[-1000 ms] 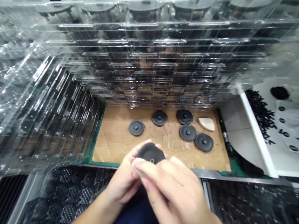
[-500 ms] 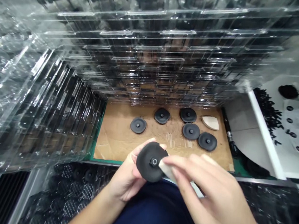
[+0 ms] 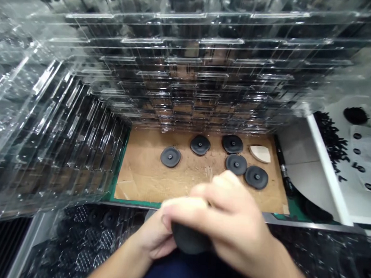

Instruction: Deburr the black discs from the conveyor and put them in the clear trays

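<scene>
1. black disc (image 3: 190, 239): one, gripped between both hands, its lower edge showing under the right hand's fingers; centre hidden.
2. right hand (image 3: 225, 218): on top, fingers close together, curled down and clamped over the disc.
3. left hand (image 3: 152, 235): below and behind the right fingers, cupping the disc from its side; its fingers are mostly hidden, and those in view press against the disc.
4. brown cardboard sheet (image 3: 139, 182): just beyond the right fingertips, with a green edge along its near side.
5. five smaller-looking black discs (image 3: 236, 164): lying flat on the cardboard, beyond the fingertips.
6. cream wedge (image 3: 260, 154): on the cardboard, past the farthest fingertips.
7. clear plastic trays (image 3: 179, 60): stacked high, well beyond the fingers, holding dark parts.
</scene>
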A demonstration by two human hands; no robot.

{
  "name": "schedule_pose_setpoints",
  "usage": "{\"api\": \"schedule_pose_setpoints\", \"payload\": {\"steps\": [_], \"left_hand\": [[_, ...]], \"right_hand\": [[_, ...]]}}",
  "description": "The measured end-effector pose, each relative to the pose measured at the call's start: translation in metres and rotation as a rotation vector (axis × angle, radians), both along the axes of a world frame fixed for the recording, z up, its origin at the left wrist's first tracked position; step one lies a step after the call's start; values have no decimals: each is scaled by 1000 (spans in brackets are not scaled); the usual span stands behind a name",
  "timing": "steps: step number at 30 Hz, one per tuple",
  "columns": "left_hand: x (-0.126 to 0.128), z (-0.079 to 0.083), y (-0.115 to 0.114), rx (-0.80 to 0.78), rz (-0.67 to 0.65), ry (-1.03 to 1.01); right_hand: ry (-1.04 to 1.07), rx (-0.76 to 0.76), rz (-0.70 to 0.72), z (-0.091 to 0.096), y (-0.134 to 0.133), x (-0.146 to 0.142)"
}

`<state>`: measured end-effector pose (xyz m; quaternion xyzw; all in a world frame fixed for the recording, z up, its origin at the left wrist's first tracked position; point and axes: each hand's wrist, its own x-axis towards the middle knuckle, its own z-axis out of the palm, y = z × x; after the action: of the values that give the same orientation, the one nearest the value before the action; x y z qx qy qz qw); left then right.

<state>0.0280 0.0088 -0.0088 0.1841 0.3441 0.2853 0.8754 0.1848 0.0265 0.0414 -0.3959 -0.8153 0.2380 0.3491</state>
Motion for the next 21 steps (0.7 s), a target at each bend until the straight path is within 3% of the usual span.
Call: {"api": "schedule_pose_setpoints", "payload": {"steps": [4, 8, 10, 14, 18, 21], "left_hand": [[-1, 0, 0, -127, 47, -219], [-3, 6, 3, -209, 133, -344], [-3, 7, 4, -227, 148, -351], [-7, 1, 1, -221, 125, -424], [-10, -7, -3, -160, 98, -476], [-10, -11, -5, 70, 155, -306]], "right_hand": [[33, -254, -339, -52, 12, 21], [42, -320, -381, -117, 1, 26], [76, -289, -454, -134, -12, 21], [164, -235, -564, -128, -36, 16], [199, -254, -457, -109, -49, 12], [206, -262, -420, -107, -54, 8]]}}
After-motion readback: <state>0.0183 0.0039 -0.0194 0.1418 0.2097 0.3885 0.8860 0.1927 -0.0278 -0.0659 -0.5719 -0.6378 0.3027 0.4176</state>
